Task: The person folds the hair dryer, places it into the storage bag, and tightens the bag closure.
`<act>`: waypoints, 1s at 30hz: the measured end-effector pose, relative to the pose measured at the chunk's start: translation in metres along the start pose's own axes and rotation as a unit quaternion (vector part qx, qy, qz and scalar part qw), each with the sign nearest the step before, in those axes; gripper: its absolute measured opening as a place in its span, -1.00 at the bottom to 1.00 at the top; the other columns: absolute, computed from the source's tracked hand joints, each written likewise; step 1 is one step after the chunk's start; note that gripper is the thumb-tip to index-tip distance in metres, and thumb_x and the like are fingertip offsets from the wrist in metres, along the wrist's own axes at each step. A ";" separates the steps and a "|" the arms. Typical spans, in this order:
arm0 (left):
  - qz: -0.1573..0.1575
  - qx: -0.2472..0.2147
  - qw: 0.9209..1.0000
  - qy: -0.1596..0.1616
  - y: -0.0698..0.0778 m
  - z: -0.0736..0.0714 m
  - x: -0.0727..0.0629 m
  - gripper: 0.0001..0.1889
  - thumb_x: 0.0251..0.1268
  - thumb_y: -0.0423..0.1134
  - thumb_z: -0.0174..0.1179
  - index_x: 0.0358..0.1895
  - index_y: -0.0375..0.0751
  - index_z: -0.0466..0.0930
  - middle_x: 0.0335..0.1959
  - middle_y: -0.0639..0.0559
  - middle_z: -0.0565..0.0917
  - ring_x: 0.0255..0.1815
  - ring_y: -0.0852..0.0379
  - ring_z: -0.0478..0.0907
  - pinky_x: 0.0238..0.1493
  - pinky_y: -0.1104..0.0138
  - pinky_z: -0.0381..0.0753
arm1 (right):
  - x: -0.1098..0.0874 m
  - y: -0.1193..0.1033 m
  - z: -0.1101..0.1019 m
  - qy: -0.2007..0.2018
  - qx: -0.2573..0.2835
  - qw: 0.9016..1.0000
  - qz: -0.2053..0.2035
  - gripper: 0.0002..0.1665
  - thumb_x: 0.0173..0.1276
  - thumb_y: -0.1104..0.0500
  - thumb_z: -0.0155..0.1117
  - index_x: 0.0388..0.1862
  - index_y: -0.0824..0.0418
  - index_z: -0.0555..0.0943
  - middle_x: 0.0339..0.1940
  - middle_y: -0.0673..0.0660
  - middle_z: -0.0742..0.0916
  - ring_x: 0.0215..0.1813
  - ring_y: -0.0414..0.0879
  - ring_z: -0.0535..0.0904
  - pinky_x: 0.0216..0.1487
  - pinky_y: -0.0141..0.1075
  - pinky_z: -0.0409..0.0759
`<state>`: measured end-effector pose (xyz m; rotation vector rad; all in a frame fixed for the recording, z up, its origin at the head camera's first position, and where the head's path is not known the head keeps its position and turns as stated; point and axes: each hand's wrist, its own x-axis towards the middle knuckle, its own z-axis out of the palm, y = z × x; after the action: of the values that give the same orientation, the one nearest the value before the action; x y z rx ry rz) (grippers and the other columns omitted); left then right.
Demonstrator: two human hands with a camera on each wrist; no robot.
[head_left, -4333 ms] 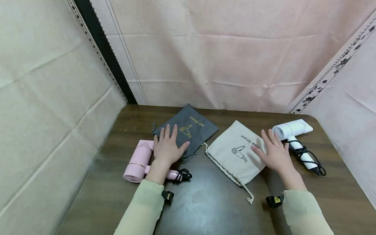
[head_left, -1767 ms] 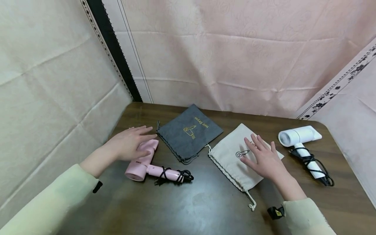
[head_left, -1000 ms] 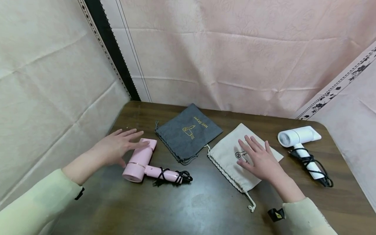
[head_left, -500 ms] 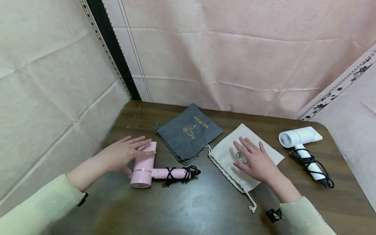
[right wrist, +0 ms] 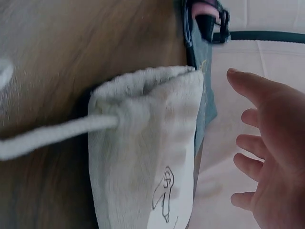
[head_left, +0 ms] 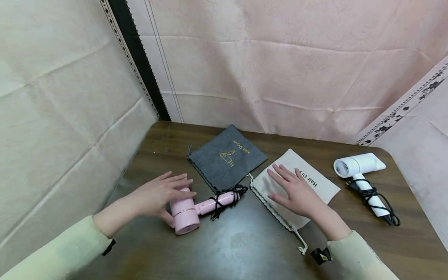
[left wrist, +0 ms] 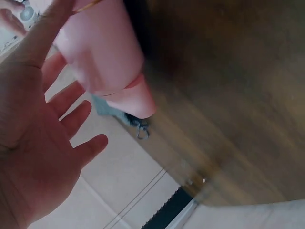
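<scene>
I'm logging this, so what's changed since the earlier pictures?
The left hand moved from over the dark bag and now grips the pink hair dryer, which shifted right, its handle swinging toward that bag. The right hand drifted left over the pale bag. Neither bag moved, nor the white hair dryer.

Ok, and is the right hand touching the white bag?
Apart. The right wrist view shows the right hand held off the white bag, with pale curtain visible in the gap between them.

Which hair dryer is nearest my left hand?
The pink hair dryer: the left hand reaches over its body, while the white hair dryer lies off to the right, past the cream bag.
</scene>
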<state>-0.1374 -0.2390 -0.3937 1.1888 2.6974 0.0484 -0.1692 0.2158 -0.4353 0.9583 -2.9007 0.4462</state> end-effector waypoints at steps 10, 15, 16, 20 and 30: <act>0.062 0.030 0.992 0.108 0.005 0.032 0.002 -0.05 0.14 0.55 0.34 0.41 -0.10 0.63 0.38 -0.16 0.65 0.50 -0.17 0.50 0.55 -0.18 0.36 | 0.004 -0.007 0.008 0.003 0.043 0.999 -0.020 -0.14 0.52 -0.10 0.41 0.67 0.15 0.38 0.64 0.31 0.43 0.66 0.30 0.29 0.52 0.50 0.15; 0.094 0.052 0.988 0.107 0.006 0.039 0.002 -0.01 0.09 0.45 0.46 0.48 -0.14 0.55 0.39 -0.15 0.63 0.50 -0.14 0.51 0.54 -0.13 0.39 | 0.005 -0.008 0.010 0.003 0.060 0.998 -0.021 -0.16 0.52 -0.08 0.41 0.65 0.19 0.39 0.64 0.32 0.43 0.66 0.30 0.29 0.53 0.48 0.17; 0.100 0.056 0.988 0.106 0.006 0.039 0.002 0.00 0.06 0.40 0.51 0.49 -0.15 0.54 0.39 -0.16 0.63 0.49 -0.14 0.51 0.54 -0.12 0.40 | 0.005 -0.007 0.011 0.004 0.062 0.998 -0.021 -0.16 0.52 -0.07 0.41 0.65 0.20 0.40 0.64 0.33 0.43 0.65 0.30 0.30 0.52 0.48 0.18; 0.117 0.066 0.984 0.115 0.006 0.042 0.003 -0.01 -0.07 0.21 0.66 0.48 -0.16 0.55 0.38 -0.16 0.64 0.46 -0.15 0.55 0.48 -0.10 0.48 | 0.005 -0.006 0.015 -0.001 0.068 0.997 -0.020 -0.16 0.52 -0.06 0.42 0.65 0.20 0.39 0.64 0.34 0.43 0.65 0.30 0.30 0.53 0.48 0.18; 0.163 0.076 0.968 0.174 0.016 0.048 0.010 -0.17 -0.19 0.12 0.72 0.24 -0.16 0.69 0.14 0.00 0.76 0.21 -0.02 0.69 0.35 0.10 0.62 | 0.005 -0.006 0.017 -0.019 0.089 0.996 -0.002 -0.13 0.54 -0.08 0.39 0.70 0.15 0.33 0.68 0.33 0.35 0.66 0.28 0.29 0.59 0.40 0.14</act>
<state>-0.1228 -0.2232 -0.4406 1.8159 2.7993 0.1089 -0.1692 0.2034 -0.4498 1.0049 -2.9308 0.7053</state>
